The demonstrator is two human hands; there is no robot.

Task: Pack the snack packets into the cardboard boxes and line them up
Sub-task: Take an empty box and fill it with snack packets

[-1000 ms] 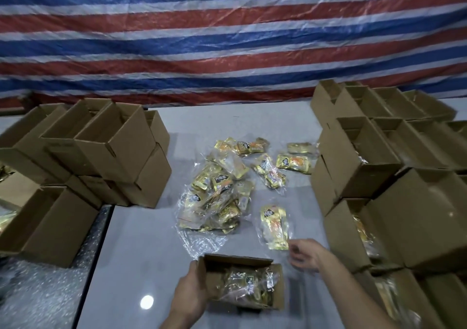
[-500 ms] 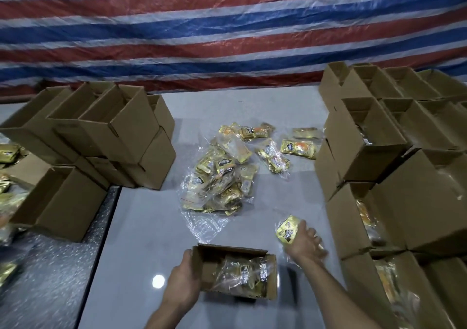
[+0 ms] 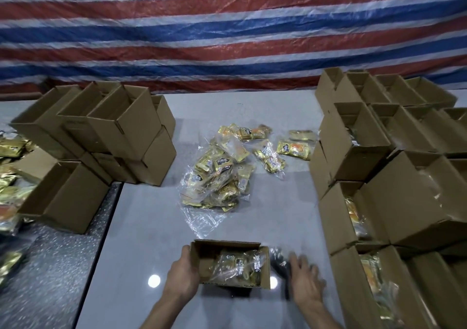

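A small open cardboard box (image 3: pixel 227 246) stands on the grey table near the front edge, with gold snack packets in clear wrap (image 3: pixel 240 265) inside it. My left hand (image 3: pixel 183 274) grips the box's left wall. Just right of the box hovers my right hand (image 3: pixel 305 275), blurred, with fingers spread and no packet visible in it. A heap of gold packets (image 3: pixel 219 177) lies in loose clear plastic at the table's middle. Two loose packets (image 3: pixel 294 149) lie behind it to the right.
Empty open boxes (image 3: pixel 121 131) are stacked at the left. Boxes holding packets (image 3: pixel 379 202) crowd the right side in rows. More gold packets (image 3: pixel 10 149) lie at the far left, above a dark speckled surface (image 3: pixel 50 265). A striped tarp hangs behind.
My right hand picked a packet off the table beside the heap, carried it toward the box, and now shows none. My left hand kept its hold on the box.
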